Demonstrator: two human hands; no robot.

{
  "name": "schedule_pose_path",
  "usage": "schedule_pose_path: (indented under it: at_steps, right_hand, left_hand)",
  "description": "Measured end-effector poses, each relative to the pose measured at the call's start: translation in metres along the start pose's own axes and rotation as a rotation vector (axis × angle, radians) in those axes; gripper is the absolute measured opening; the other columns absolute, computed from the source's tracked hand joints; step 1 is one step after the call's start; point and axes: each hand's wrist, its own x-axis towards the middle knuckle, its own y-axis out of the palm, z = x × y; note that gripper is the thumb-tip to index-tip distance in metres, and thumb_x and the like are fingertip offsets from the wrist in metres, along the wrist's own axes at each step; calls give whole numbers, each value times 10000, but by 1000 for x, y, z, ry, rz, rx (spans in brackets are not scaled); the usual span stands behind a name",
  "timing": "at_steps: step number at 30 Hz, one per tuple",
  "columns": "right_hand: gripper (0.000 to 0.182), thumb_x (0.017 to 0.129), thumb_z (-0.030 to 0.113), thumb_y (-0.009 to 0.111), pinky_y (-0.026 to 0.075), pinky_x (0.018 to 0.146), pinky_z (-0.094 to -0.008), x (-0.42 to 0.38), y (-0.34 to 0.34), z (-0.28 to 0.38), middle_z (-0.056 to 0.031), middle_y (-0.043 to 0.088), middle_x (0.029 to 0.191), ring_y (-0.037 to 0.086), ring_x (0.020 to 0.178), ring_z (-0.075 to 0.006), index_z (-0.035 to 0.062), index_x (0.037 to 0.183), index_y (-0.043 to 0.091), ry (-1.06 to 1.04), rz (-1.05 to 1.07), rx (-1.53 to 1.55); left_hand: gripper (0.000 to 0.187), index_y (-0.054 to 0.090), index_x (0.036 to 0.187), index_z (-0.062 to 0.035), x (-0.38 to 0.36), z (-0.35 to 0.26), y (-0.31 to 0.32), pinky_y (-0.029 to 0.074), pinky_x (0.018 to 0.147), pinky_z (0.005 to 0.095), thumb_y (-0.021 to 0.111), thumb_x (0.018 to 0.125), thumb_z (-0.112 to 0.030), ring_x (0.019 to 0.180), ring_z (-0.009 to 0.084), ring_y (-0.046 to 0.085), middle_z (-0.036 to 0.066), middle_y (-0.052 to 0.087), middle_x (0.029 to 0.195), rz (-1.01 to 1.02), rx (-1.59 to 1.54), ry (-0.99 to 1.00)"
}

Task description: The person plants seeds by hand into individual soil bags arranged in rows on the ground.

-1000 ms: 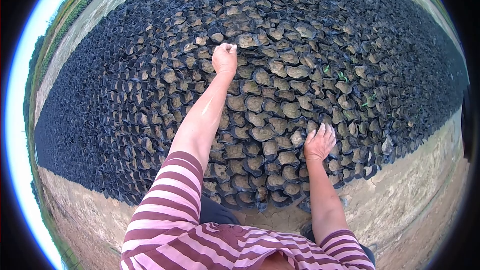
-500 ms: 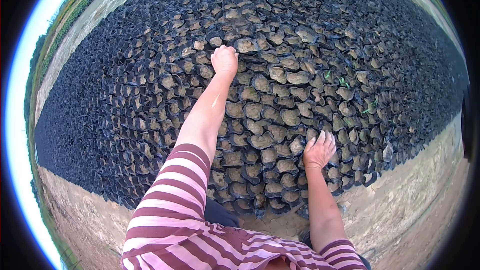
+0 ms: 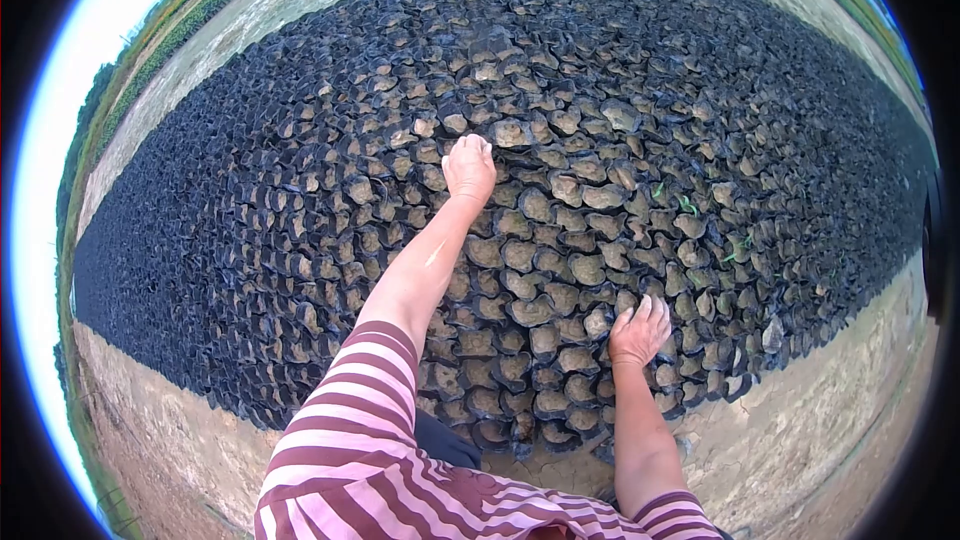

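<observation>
Many black, soil-filled bags (image 3: 530,312) stand packed side by side in a wide bed. My left hand (image 3: 469,168) reaches to the middle of the bed, its fingers curled down at the bag tops; whatever they grip, if anything, is hidden. Nearer to me on the right, my right hand (image 3: 641,330) lies on the bags with its fingers spread, holding nothing. Just beyond my left fingers are bags with pale, dry soil (image 3: 455,124). Small green shoots (image 3: 687,205) grow from a few bags to the right.
Bare, cracked ground (image 3: 800,420) runs along the near edge of the bed. Beyond the far edge lies a strip of pale ground (image 3: 300,2), with green plants (image 3: 215,2) past it. A dark trouser leg shows below my left arm.
The bed and both hands appear lower in the view, and more ground shows at the far edge. My left hand keeps its curled pose, and my right hand is still spread on the bags.
</observation>
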Motion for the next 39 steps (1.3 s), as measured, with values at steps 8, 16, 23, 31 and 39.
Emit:
schedule_pose_path:
  at_steps: [8, 16, 23, 31, 39]
  right_hand:
    - [433, 856, 244, 560, 361, 1046, -497, -3, -1, -1, -138, 527, 1301, 449, 1277, -337, 43, 1239, 543, -4, -21, 11]
    - [413, 866, 226, 566, 354, 1055, -493, -5, -3, -2, -143, 517, 1308, 439, 1286, -339, 41, 1235, 538, 17, -16, 38]
    - [443, 860, 225, 589, 349, 1060, -499, -6, 1, -4, -142, 503, 1312, 417, 1301, -342, 43, 1257, 513, 15, 1, 34]
    - [453, 883, 266, 608, 389, 1034, -492, 15, -41, 4, -138, 474, 1339, 415, 1308, -318, 51, 1269, 506, 0, 387, -33]
    - [399, 893, 344, 596, 505, 905, -462, 121, -121, -13, -264, 656, 1105, 630, 1050, -400, -17, 1057, 634, -293, 828, -88]
  left_hand:
    - [131, 545, 923, -80, -76, 73, -122, 451, 734, 476, 532, 959, -205, 866, 383, 607, 151, 628, 895, 109, -30, -68]
    - [260, 578, 917, -69, -296, 277, -335, 506, 729, 473, 482, 990, -300, 838, 355, 667, 154, 680, 883, 98, 754, -632]
    - [365, 601, 1228, -54, -489, 300, -521, 514, 932, 448, 594, 909, -233, 1141, 328, 616, 190, 615, 1238, 663, 764, -1807]
    - [469, 479, 1293, -53, -358, 310, -453, 480, 955, 546, 617, 897, -262, 1208, 394, 548, 187, 493, 1327, -60, 534, -1534]
    - [445, 534, 1234, -11, -154, 296, -301, 482, 864, 470, 596, 937, -337, 1023, 353, 610, 190, 584, 1157, -124, 190, -571]
